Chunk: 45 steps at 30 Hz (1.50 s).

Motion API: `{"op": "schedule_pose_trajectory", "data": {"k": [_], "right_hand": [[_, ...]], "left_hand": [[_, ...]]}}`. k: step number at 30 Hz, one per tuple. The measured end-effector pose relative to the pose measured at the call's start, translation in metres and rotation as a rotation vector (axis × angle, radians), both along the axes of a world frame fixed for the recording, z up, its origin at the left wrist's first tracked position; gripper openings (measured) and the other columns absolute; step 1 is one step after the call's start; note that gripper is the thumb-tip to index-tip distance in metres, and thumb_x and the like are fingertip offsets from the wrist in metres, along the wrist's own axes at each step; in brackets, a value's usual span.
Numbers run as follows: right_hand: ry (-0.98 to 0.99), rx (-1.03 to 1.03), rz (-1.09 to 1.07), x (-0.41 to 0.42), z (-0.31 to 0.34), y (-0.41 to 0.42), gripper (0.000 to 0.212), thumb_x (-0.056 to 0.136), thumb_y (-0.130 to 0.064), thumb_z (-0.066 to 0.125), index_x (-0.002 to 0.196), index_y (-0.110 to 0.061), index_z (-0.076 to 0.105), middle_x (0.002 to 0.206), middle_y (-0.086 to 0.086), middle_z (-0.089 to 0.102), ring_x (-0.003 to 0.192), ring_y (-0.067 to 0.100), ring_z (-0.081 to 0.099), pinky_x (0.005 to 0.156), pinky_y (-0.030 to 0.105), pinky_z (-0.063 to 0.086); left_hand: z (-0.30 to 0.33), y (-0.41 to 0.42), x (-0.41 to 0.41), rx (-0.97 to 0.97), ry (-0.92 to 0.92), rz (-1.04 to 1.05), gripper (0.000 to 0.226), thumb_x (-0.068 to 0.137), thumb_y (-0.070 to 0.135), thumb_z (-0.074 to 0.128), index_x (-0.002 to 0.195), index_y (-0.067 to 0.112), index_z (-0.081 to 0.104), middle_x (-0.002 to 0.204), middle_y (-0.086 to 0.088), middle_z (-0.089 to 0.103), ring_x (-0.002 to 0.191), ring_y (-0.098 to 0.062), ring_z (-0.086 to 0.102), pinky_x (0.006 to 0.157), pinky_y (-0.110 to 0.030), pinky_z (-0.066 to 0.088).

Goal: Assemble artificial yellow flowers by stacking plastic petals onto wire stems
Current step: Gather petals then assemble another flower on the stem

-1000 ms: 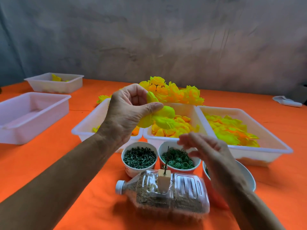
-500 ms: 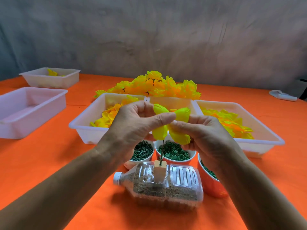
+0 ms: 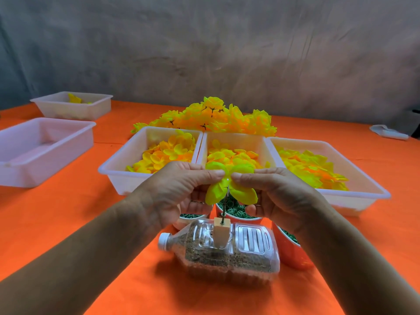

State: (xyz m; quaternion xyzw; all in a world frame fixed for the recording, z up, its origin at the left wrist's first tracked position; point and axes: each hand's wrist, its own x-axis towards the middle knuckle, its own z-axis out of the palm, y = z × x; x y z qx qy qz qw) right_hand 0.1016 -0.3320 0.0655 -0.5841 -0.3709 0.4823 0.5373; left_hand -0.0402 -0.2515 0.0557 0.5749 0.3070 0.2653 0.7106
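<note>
A yellow-green petal piece (image 3: 229, 184) with several lobes sits at the top of a thin green wire stem (image 3: 223, 212). The stem stands upright in a small wooden block (image 3: 220, 233) set into a clear plastic bottle (image 3: 227, 253) lying on its side, filled with sand. My left hand (image 3: 179, 192) pinches the petal piece from the left. From the right, my right hand (image 3: 277, 194) pinches it too. Both thumbs meet at its centre.
Three white trays of loose yellow petals (image 3: 159, 155), (image 3: 231, 153), (image 3: 309, 169) stand behind my hands. Finished yellow flowers (image 3: 213, 117) are piled beyond them. Cups of green parts (image 3: 234, 208), (image 3: 291, 246) flank the bottle. Two more white trays (image 3: 41, 146), (image 3: 72, 105) sit far left on the orange cloth.
My right hand rose from the cups and joined my left on the petal piece. Both hands brought it down over the wire stem and spread its lobes.
</note>
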Motion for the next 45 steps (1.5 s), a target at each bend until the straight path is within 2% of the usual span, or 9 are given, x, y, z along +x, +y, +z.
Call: {"op": "schedule_pose_trajectory", "data": {"k": [3, 6, 10, 19, 24, 31, 37, 41, 45], "right_hand": [[-0.001, -0.011, -0.016, 0.001, -0.001, 0.001, 0.010, 0.072, -0.010, 0.071, 0.079, -0.007, 0.065, 0.059, 0.003, 0.068, 0.047, 0.009, 0.059, 0.040, 0.017, 0.040], [0.003, -0.014, -0.018, 0.002, -0.002, 0.003, 0.005, 0.075, -0.008, 0.070, 0.077, -0.007, 0.065, 0.057, 0.003, 0.067, 0.046, 0.009, 0.057, 0.038, 0.017, 0.040], [0.007, -0.027, -0.026, 0.002, -0.004, 0.006, 0.008, 0.076, -0.006, 0.069, 0.071, -0.008, 0.064, 0.055, 0.003, 0.065, 0.044, 0.010, 0.055, 0.036, 0.016, 0.039], [0.057, -0.072, -0.015, 0.002, -0.013, 0.011, 0.004, 0.078, -0.004, 0.066, 0.078, -0.006, 0.063, 0.054, 0.005, 0.063, 0.041, 0.012, 0.057, 0.035, 0.016, 0.041], [0.152, -0.108, 0.019, 0.002, -0.014, 0.013, 0.004, 0.082, -0.003, 0.060, 0.080, -0.007, 0.060, 0.055, 0.006, 0.063, 0.038, 0.010, 0.056, 0.034, 0.016, 0.042], [0.289, -0.136, 0.054, 0.002, -0.017, 0.015, 0.009, 0.086, -0.002, 0.054, 0.078, -0.006, 0.056, 0.055, 0.008, 0.062, 0.038, 0.012, 0.056, 0.038, 0.018, 0.047], [0.222, -0.085, 0.060, 0.003, -0.024, 0.014, 0.006, 0.081, -0.002, 0.059, 0.079, -0.007, 0.059, 0.056, 0.005, 0.063, 0.042, 0.012, 0.058, 0.043, 0.019, 0.049], [0.242, -0.108, 0.046, 0.003, -0.030, 0.014, 0.007, 0.082, -0.003, 0.058, 0.080, -0.010, 0.058, 0.057, 0.005, 0.063, 0.041, 0.012, 0.057, 0.043, 0.018, 0.049], [0.149, -0.127, 0.026, 0.004, -0.038, 0.015, 0.009, 0.083, -0.006, 0.059, 0.077, -0.012, 0.061, 0.057, 0.003, 0.062, 0.042, 0.012, 0.057, 0.040, 0.017, 0.046]], "left_hand": [[-0.003, 0.001, 0.001, -0.011, 0.010, -0.003, 0.017, 0.059, 0.022, 0.069, 0.070, 0.009, 0.067, 0.055, -0.004, 0.064, 0.040, -0.008, 0.054, 0.037, -0.019, 0.045], [-0.004, 0.005, 0.001, -0.026, 0.015, -0.022, 0.014, 0.062, 0.017, 0.070, 0.071, 0.008, 0.066, 0.056, -0.005, 0.065, 0.040, -0.009, 0.056, 0.038, -0.020, 0.046], [-0.007, 0.010, 0.001, -0.083, 0.019, -0.070, 0.006, 0.082, 0.009, 0.063, 0.081, 0.003, 0.062, 0.054, -0.005, 0.066, 0.043, -0.013, 0.062, 0.041, -0.020, 0.048], [-0.016, 0.012, 0.002, -0.096, -0.002, -0.117, 0.009, 0.086, 0.009, 0.060, 0.079, 0.006, 0.063, 0.055, -0.002, 0.066, 0.044, -0.010, 0.061, 0.042, -0.019, 0.047], [-0.017, 0.012, 0.003, -0.102, -0.019, -0.122, 0.014, 0.087, 0.010, 0.059, 0.074, 0.006, 0.063, 0.053, -0.003, 0.064, 0.042, -0.010, 0.059, 0.040, -0.018, 0.046], [-0.024, 0.016, 0.006, -0.124, -0.022, -0.152, 0.010, 0.088, 0.010, 0.058, 0.080, 0.006, 0.062, 0.053, -0.001, 0.064, 0.042, -0.010, 0.060, 0.041, -0.018, 0.047], [-0.033, 0.026, 0.006, -0.104, -0.032, -0.196, 0.004, 0.082, 0.008, 0.063, 0.083, 0.007, 0.066, 0.059, -0.002, 0.067, 0.047, -0.011, 0.063, 0.044, -0.020, 0.049], [-0.039, 0.026, 0.004, -0.157, -0.023, -0.293, 0.018, 0.083, 0.012, 0.063, 0.074, 0.019, 0.078, 0.065, 0.002, 0.070, 0.054, -0.008, 0.066, 0.049, -0.020, 0.051], [-0.045, 0.023, 0.004, -0.158, 0.002, -0.240, 0.021, 0.083, 0.012, 0.062, 0.069, 0.016, 0.077, 0.061, 0.000, 0.068, 0.049, -0.010, 0.064, 0.046, -0.020, 0.050]]}}
